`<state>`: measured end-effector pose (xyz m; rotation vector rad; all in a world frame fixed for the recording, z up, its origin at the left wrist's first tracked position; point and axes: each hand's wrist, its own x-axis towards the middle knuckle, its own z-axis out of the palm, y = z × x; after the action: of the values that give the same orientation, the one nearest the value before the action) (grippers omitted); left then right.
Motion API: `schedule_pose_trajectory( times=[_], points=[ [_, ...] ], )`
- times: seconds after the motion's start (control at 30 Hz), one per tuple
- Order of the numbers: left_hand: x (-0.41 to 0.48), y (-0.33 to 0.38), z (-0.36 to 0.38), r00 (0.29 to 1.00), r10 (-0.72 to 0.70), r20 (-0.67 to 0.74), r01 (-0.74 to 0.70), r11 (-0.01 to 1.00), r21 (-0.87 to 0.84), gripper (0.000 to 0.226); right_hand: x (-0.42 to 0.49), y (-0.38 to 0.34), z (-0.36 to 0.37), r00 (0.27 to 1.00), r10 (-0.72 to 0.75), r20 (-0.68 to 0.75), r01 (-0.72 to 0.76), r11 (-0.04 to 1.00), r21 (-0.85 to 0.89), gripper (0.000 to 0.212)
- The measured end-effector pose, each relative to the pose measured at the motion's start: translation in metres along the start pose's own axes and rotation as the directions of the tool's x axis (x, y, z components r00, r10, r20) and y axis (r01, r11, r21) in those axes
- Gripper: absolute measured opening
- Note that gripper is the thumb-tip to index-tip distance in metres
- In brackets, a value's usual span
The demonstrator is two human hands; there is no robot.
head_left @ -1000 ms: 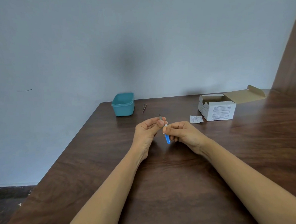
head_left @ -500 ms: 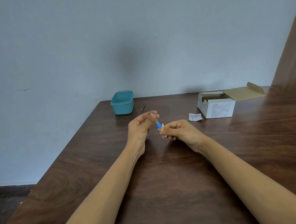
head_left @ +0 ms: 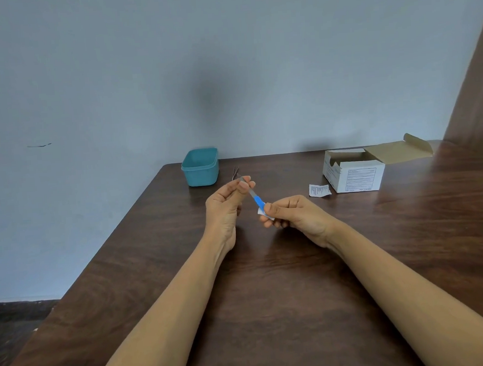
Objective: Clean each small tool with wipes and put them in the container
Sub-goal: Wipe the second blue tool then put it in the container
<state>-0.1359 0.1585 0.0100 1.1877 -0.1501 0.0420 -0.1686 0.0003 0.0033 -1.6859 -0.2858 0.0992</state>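
Observation:
A small tool with a blue handle and a thin metal end (head_left: 257,199) is held above the middle of the dark wooden table (head_left: 271,295). My left hand (head_left: 227,209) pinches its metal end between thumb and fingers. My right hand (head_left: 294,215) holds a white wipe (head_left: 262,211) wrapped around the lower end of the blue handle. A teal container (head_left: 200,167) stands open at the table's far left corner. Thin metal tweezers (head_left: 235,172) lie just right of the container.
An open white cardboard box (head_left: 354,173) with its flap folded back sits at the far right. A torn white wipe packet (head_left: 319,190) lies beside it. The table's left edge drops to a dark floor. A wall rises behind the table.
My left hand has drawn the tool up and to the left, so more of the blue handle shows outside the wipe. My right hand stayed near the same spot with the wipe.

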Motion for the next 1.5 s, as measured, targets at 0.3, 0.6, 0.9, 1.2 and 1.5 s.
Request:
schedule_pose_trajectory(
  times=[0.3, 0.6, 0.9, 1.2, 1.5],
  points=[
    [-0.010, -0.008, 0.010, 0.988, 0.011, 0.157, -0.031, 0.991, 0.126, 0.013, 0.001, 0.005, 0.000, 0.996, -0.031, -0.088, 0.036, 0.998, 0.051, 0.020],
    [-0.003, -0.002, 0.003, 1.000, -0.003, 0.031, 0.002, 0.999, 0.045, 0.011, 0.002, 0.001, 0.000, 1.000, -0.027, -0.008, 0.027, 0.999, -0.018, 0.012],
    [-0.010, -0.009, 0.009, 0.989, 0.014, 0.147, -0.031, 0.992, 0.119, 0.013, 0.003, 0.006, 0.001, 0.991, -0.055, -0.120, 0.061, 0.997, 0.052, 0.018],
    [-0.006, -0.008, 0.005, 0.994, 0.014, 0.107, -0.026, 0.993, 0.116, 0.013, 0.003, 0.001, 0.000, 0.998, -0.027, -0.061, 0.027, 1.000, 0.003, 0.018],
    [0.001, -0.003, -0.001, 1.000, 0.017, -0.011, -0.017, 0.999, 0.045, 0.007, 0.004, 0.003, 0.000, 1.000, -0.012, -0.029, 0.012, 1.000, -0.005, 0.010]
  ],
)
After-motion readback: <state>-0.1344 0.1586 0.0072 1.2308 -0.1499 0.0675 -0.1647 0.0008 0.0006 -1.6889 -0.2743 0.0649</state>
